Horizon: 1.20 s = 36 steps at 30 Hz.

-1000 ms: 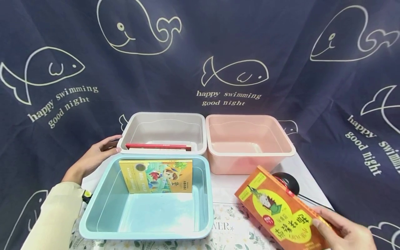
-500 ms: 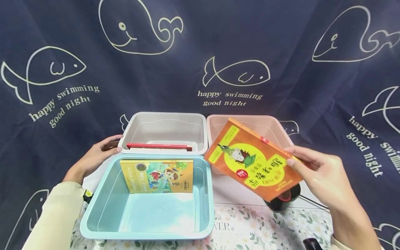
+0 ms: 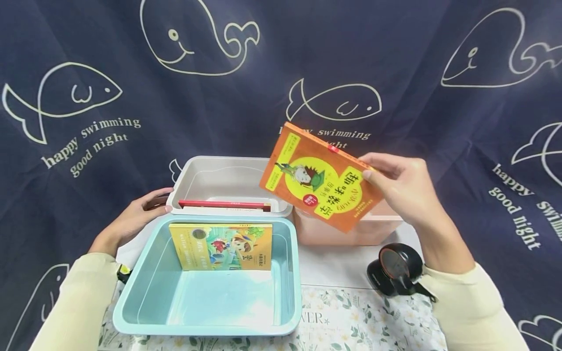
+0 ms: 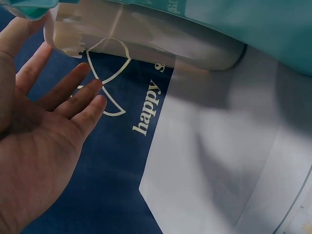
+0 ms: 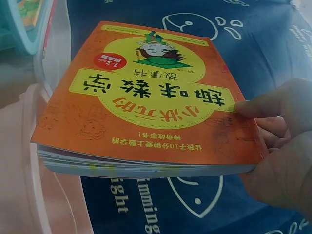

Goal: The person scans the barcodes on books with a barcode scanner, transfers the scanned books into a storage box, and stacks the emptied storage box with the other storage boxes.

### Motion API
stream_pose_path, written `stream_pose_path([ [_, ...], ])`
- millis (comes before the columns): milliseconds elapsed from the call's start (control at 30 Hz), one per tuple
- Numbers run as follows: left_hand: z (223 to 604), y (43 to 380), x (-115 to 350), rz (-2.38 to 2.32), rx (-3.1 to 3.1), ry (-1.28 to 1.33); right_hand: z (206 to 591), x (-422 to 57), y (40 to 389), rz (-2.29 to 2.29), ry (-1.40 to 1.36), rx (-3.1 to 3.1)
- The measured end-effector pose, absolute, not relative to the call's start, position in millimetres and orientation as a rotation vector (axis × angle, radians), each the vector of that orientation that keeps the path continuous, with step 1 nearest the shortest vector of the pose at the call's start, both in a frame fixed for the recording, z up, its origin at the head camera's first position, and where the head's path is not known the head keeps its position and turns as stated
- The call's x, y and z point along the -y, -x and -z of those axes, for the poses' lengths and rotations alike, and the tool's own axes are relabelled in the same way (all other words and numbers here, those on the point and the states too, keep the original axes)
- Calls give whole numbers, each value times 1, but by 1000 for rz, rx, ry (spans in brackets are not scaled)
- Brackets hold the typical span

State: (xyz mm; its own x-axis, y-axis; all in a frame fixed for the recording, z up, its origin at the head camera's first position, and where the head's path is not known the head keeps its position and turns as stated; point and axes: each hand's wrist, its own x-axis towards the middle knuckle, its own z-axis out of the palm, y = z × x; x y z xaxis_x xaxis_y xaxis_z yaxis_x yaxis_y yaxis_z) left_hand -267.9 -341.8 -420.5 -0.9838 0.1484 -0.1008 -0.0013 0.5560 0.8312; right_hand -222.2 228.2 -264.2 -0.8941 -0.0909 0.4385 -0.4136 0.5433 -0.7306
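Observation:
An orange book (image 3: pixel 322 180) with a yellow circle on its cover hangs tilted in the air, overlapping the pink bin (image 3: pixel 351 234) in the head view. My right hand (image 3: pixel 401 190) pinches it by its right edge, thumb on the cover; the right wrist view shows the thumb on the cover of the orange book (image 5: pixel 146 92) too. My left hand (image 3: pixel 136 219) has its fingertips at the left rim of the grey bin (image 3: pixel 232 168). In the left wrist view the fingers of the left hand (image 4: pixel 53 126) are spread and hold nothing.
In front stands a blue bin (image 3: pixel 206 326) with a yellow picture book (image 3: pixel 221 248) leaning at its back wall. A red-edged book (image 3: pixel 224 204) lies inside the grey bin. A black round device (image 3: pixel 392 268) stands at the right, close to the right sleeve (image 3: pixel 474 307).
My right hand has lifted the orange book from the lower right, up and to the left, over the pink bin. My left hand stays at the grey bin's rim.

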Motion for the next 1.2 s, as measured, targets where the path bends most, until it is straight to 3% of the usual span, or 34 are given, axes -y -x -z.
stream_pose_path([
  [633,420,267,340,-1406,-2632,-124,255,-150,295,-1485,-600,2391],
  [1200,421,267,342,-1428,-2618,-112,275,-73,333,-1239,-766,2571],
])
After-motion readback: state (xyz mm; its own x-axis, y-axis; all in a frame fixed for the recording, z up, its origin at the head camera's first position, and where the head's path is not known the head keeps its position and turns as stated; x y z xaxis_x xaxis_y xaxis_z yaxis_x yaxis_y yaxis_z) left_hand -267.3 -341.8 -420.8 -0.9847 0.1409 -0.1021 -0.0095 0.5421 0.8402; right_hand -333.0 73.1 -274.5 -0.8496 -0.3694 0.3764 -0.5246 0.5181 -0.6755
